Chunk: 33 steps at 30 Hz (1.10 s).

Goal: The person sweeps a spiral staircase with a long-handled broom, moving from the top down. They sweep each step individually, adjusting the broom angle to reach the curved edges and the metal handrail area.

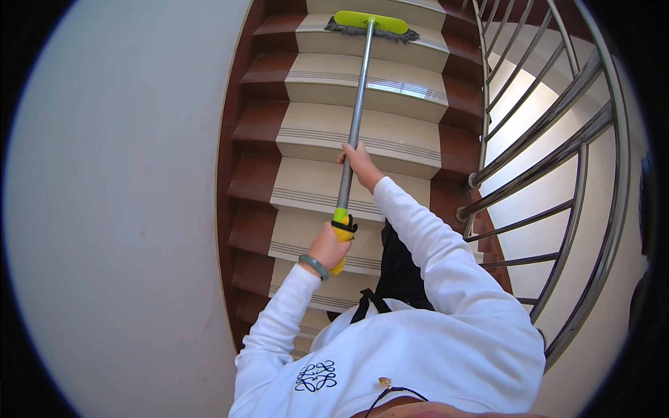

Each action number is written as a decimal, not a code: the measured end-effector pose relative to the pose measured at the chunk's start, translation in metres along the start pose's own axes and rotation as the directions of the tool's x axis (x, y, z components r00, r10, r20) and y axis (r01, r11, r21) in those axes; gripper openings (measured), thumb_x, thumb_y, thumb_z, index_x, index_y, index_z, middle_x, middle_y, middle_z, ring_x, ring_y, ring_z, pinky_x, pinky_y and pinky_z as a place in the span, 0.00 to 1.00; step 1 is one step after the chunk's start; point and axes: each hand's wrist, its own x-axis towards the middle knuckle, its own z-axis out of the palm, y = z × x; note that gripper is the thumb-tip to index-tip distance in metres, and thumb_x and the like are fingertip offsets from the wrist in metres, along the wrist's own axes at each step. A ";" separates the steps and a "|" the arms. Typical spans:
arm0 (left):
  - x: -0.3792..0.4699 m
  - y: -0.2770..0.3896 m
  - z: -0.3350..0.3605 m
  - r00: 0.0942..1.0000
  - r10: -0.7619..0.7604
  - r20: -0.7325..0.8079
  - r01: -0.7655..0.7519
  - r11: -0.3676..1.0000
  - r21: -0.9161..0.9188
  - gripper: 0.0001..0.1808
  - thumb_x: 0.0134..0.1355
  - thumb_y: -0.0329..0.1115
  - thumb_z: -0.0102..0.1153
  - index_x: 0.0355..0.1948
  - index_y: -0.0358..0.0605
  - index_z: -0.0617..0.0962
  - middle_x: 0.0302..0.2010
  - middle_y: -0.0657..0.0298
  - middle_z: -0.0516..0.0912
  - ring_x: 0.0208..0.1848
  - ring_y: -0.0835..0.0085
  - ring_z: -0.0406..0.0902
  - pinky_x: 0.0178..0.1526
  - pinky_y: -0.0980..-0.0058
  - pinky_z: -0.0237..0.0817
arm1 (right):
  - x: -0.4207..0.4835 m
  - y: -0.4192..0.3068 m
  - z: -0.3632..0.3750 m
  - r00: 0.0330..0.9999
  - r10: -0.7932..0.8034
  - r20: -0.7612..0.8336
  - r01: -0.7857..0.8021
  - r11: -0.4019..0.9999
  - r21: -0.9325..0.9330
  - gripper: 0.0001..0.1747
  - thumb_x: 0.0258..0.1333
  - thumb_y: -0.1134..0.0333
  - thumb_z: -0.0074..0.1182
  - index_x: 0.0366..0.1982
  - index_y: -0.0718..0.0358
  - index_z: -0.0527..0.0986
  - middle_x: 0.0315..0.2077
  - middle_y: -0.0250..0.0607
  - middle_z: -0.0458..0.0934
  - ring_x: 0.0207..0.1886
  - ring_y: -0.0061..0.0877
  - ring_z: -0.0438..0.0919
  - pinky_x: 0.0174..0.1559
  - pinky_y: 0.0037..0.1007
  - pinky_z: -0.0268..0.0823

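Note:
A long-handled broom with a grey metal pole reaches up the picture from my hands. Its lime-green head has dark grey bristles and lies across a stair at the top. My right hand is closed around the middle of the pole. Lower down, my left hand, with a green bangle at its wrist, grips the pole's end. Something yellow with a black clip or strap is at this grip; its exact kind is unclear.
Cream stairs with dark red sides and grooved edges run up the picture. A plain wall stands at the left. Stainless steel railings curve along the right side.

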 end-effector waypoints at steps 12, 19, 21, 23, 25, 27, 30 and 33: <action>0.078 0.071 0.016 0.989 -0.074 0.124 0.065 0.995 0.077 0.27 0.54 0.35 0.62 0.47 0.31 0.65 0.37 0.36 0.81 0.44 0.40 0.79 0.45 0.54 0.71 | 0.077 -0.004 -0.089 0.999 -0.007 -0.050 -0.006 0.968 -0.252 0.17 0.58 0.57 0.49 0.30 0.67 0.70 0.19 0.38 0.77 0.26 0.24 0.74 0.31 0.31 0.66; 0.035 0.051 0.054 0.988 -0.025 0.153 0.022 1.000 0.021 0.27 0.55 0.37 0.64 0.47 0.32 0.65 0.39 0.38 0.80 0.44 0.40 0.79 0.44 0.55 0.71 | 0.014 0.004 -0.110 1.000 -0.016 0.018 0.020 0.974 -0.225 0.16 0.60 0.58 0.47 0.31 0.66 0.68 0.20 0.39 0.78 0.26 0.24 0.76 0.33 0.28 0.68; 0.067 0.057 0.058 0.991 0.004 0.134 -0.003 1.000 -0.002 0.27 0.55 0.38 0.64 0.47 0.31 0.66 0.39 0.37 0.80 0.45 0.40 0.78 0.45 0.55 0.71 | 0.034 -0.018 -0.117 0.999 -0.020 -0.027 0.011 0.959 -0.283 0.17 0.58 0.58 0.48 0.35 0.67 0.67 0.21 0.39 0.78 0.26 0.24 0.76 0.31 0.29 0.69; 0.105 0.085 0.057 0.975 -0.040 0.220 0.020 0.996 0.089 0.27 0.54 0.37 0.64 0.46 0.29 0.66 0.40 0.36 0.80 0.44 0.40 0.78 0.47 0.56 0.71 | 0.075 -0.012 -0.155 0.987 -0.030 -0.157 -0.029 0.931 -0.364 0.19 0.56 0.57 0.50 0.34 0.69 0.69 0.21 0.40 0.78 0.25 0.25 0.76 0.29 0.31 0.69; 0.127 0.085 0.054 0.985 -0.028 0.170 0.012 0.995 0.095 0.27 0.54 0.37 0.63 0.46 0.28 0.66 0.40 0.36 0.80 0.44 0.41 0.78 0.47 0.57 0.71 | 0.085 -0.022 -0.141 0.968 -0.024 -0.248 -0.049 0.957 -0.285 0.19 0.56 0.57 0.50 0.33 0.70 0.70 0.22 0.42 0.79 0.25 0.27 0.77 0.29 0.32 0.69; 0.127 0.079 0.052 0.988 -0.023 0.155 0.007 0.995 0.103 0.26 0.54 0.37 0.63 0.45 0.28 0.67 0.40 0.36 0.80 0.44 0.41 0.78 0.47 0.57 0.70 | 0.094 -0.023 -0.142 0.968 -0.033 -0.247 -0.039 0.959 -0.281 0.19 0.56 0.58 0.50 0.32 0.71 0.70 0.22 0.43 0.79 0.26 0.28 0.77 0.29 0.33 0.70; 0.107 0.064 0.038 0.987 -0.060 0.151 0.046 0.994 0.095 0.25 0.54 0.36 0.63 0.45 0.29 0.67 0.40 0.36 0.80 0.45 0.41 0.78 0.47 0.57 0.70 | 0.098 0.005 -0.143 0.992 -0.050 -0.114 0.010 0.944 -0.331 0.19 0.55 0.58 0.51 0.32 0.72 0.70 0.22 0.45 0.78 0.27 0.30 0.78 0.32 0.33 0.71; 0.065 0.035 0.012 0.992 -0.103 0.079 0.097 0.993 0.069 0.23 0.54 0.34 0.62 0.45 0.31 0.68 0.40 0.39 0.80 0.45 0.43 0.78 0.47 0.59 0.70 | 0.064 0.013 -0.090 0.998 -0.057 -0.005 0.052 0.952 -0.302 0.19 0.55 0.59 0.51 0.29 0.73 0.71 0.21 0.45 0.78 0.28 0.31 0.78 0.34 0.33 0.71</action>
